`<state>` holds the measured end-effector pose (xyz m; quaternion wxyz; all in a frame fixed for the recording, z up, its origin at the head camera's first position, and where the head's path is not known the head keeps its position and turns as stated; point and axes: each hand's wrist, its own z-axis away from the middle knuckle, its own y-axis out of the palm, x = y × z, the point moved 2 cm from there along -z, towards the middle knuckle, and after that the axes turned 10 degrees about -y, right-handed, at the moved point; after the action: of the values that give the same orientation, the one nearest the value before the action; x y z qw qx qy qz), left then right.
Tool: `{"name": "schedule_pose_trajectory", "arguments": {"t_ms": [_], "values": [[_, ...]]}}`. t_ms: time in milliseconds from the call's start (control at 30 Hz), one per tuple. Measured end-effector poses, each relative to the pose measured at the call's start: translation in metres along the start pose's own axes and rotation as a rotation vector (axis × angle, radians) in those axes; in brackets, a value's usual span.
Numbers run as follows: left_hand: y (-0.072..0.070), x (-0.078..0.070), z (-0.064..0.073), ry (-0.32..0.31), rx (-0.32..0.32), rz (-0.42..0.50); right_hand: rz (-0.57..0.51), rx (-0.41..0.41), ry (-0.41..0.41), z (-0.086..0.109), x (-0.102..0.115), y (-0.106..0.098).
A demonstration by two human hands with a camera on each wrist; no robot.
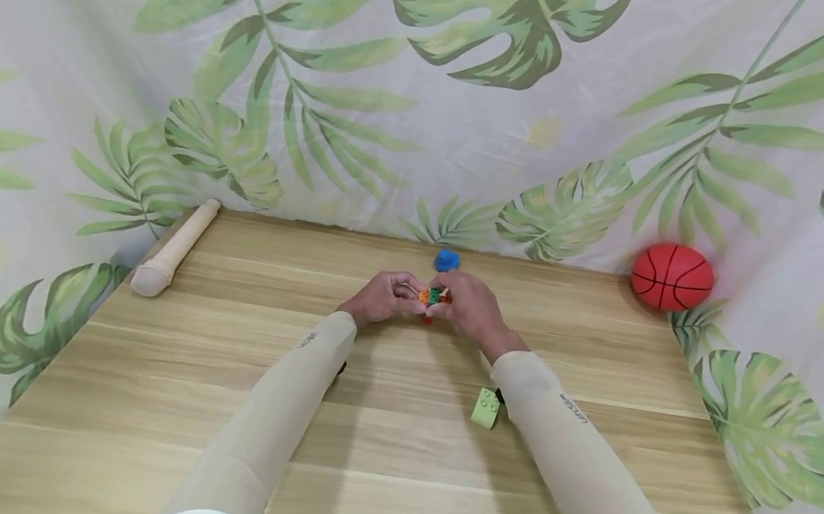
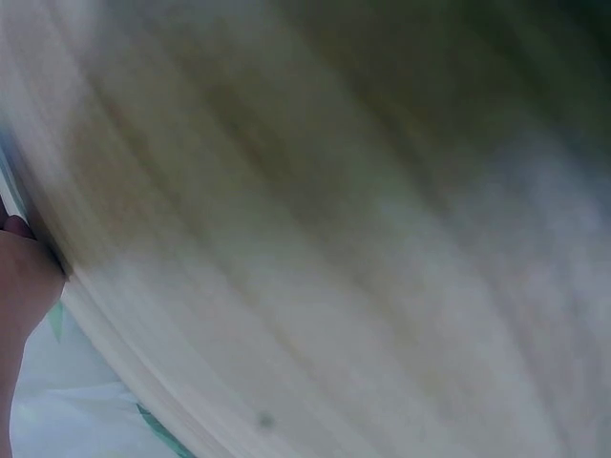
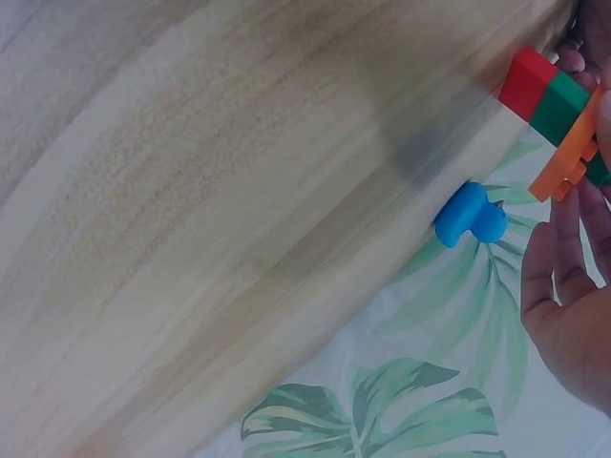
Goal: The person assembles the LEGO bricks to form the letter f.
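Note:
My left hand (image 1: pixel 390 297) and right hand (image 1: pixel 473 306) meet over the far middle of the table. Between their fingertips they hold a small stack of toy building blocks (image 1: pixel 434 296), each hand pinching one side. Red, green and orange pieces (image 3: pixel 563 113) show on it in the right wrist view, partly covered by fingers. A small blue duck-shaped toy (image 1: pixel 446 260) stands just beyond the hands, near the table's far edge. Nearer me, beside my right forearm, lies a light green building block (image 1: pixel 486 408). The left wrist view is blurred and catches only part of a hand at its left edge.
A red basketball (image 1: pixel 672 277) sits at the table's far right corner. Along the left edge lies a long pale stick with a thicker rounded end (image 1: pixel 173 250). Leaf-printed cloth (image 1: pixel 464 148) hangs behind the wooden table (image 1: pixel 394 481) and around its sides.

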<state>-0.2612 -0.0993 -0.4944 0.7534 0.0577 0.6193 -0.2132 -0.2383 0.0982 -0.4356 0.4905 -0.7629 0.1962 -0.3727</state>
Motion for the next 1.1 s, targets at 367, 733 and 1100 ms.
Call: {"name": "schedule_pose_trajectory", "arguments": {"t_ms": [367,733,1100], "values": [[0.0008,-0.0006,-0.0008,-0.009,-0.002,-0.014,0.03,0.01,-0.019,0.0003,-0.0013,-0.0002],[-0.0001,-0.0012,0.0009,-0.014,-0.004,-0.024,0.017,0.012,-0.046,0.0026,-0.0008,-0.0011],[-0.0023,-0.0025,0.0014,-0.025,0.012,-0.027,-0.088,0.06,-0.072,0.0091,-0.0085,-0.0049]]}}
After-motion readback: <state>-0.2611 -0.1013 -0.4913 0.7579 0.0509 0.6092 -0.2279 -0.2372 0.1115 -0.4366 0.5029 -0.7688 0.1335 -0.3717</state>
